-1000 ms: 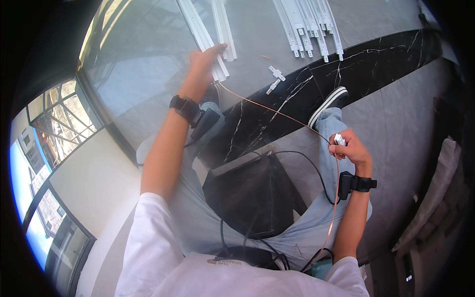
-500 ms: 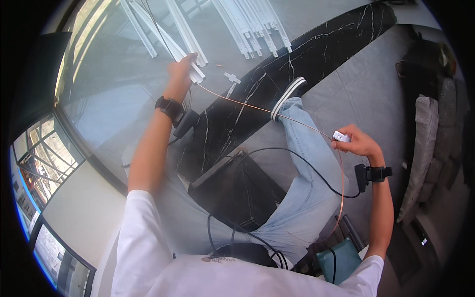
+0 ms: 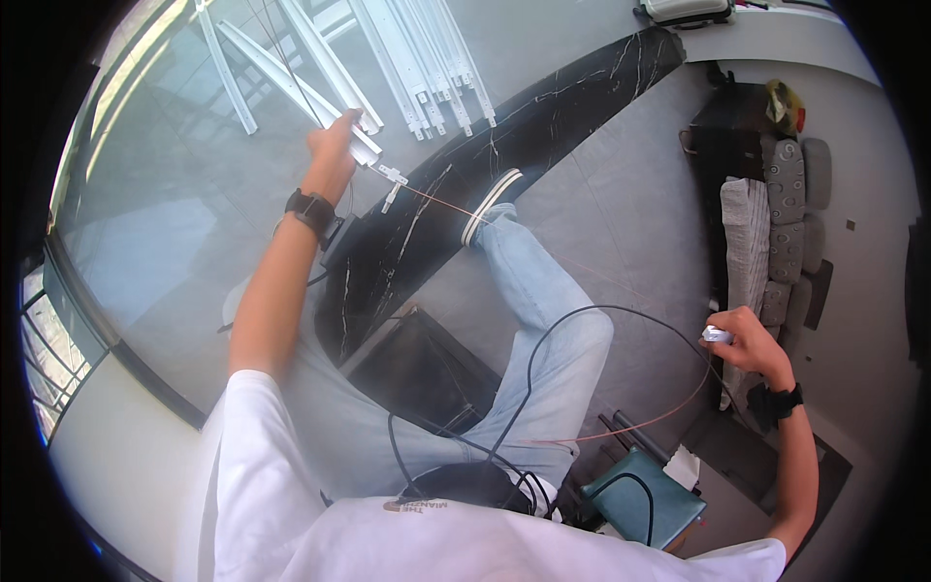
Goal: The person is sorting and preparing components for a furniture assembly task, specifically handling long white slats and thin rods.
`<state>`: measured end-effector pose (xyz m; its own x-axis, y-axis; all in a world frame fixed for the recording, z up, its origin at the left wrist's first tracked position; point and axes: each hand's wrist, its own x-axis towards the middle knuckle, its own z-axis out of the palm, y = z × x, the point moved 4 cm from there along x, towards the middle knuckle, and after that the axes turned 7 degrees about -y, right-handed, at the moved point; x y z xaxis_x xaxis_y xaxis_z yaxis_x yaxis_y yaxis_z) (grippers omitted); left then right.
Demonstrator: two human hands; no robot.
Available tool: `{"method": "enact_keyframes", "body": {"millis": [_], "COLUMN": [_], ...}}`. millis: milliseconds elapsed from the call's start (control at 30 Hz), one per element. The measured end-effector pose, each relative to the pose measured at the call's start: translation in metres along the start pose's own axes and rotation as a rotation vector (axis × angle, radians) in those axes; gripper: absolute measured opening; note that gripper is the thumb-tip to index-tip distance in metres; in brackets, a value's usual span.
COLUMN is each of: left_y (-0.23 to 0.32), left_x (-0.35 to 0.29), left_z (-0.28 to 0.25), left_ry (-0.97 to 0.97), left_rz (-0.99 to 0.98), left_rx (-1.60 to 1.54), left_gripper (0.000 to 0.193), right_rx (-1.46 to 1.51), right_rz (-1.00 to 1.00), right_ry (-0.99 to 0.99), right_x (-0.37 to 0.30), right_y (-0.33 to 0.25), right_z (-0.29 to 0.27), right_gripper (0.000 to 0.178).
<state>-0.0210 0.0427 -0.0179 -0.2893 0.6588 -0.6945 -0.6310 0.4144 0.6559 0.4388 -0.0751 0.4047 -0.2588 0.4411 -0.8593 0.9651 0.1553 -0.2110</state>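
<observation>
My left hand (image 3: 333,153) is closed around the end of a long white channel strip (image 3: 274,74) on the floor. A thin copper-coloured wire (image 3: 441,202) runs from that end toward my right hand (image 3: 752,344), which is held far out to the right. Between its thumb and fingers is a small white block (image 3: 717,335). From there the wire sags in a loop back toward my lap. Just past the strip's end lies a white cross-shaped connector piece (image 3: 392,179) on the black marble band.
More white strips (image 3: 427,73) lie beyond my left hand. The black marble band (image 3: 582,92) crosses the floor under my foot. A black box (image 3: 417,364) stands between my legs, a teal stool (image 3: 650,500) at my right. Black cables (image 3: 543,339) cross my lap; a sofa (image 3: 747,242) is farther right.
My right hand has moved out to the right with the white block, drawing the wire longer. My left hand stays on the strip. The whole view has swung toward the right.
</observation>
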Motion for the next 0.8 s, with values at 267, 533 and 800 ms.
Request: {"method": "enact_keyframes", "body": {"millis": [267, 533, 800], "left_y": [0.014, 0.014, 0.026], "left_x": [0.027, -0.006, 0.005], "left_z": [-0.03, -0.035, -0.033], "left_ry": [0.0, -0.053, -0.033], "left_rz": [0.046, 0.034, 0.094], "left_rx": [0.006, -0.109, -0.065], "left_gripper": [0.036, 0.037, 0.032], "right_rx": [-0.452, -0.602, -0.306], "right_rz": [0.488, 1.645, 1.67], "right_ry": [0.647, 1.285, 1.717], "right_x": [-0.291, -0.758, -0.781], "right_y": [0.135, 0.139, 0.17], "right_z": [0.07, 0.128, 0.149], "right_gripper": [0.026, 0.046, 0.043]}}
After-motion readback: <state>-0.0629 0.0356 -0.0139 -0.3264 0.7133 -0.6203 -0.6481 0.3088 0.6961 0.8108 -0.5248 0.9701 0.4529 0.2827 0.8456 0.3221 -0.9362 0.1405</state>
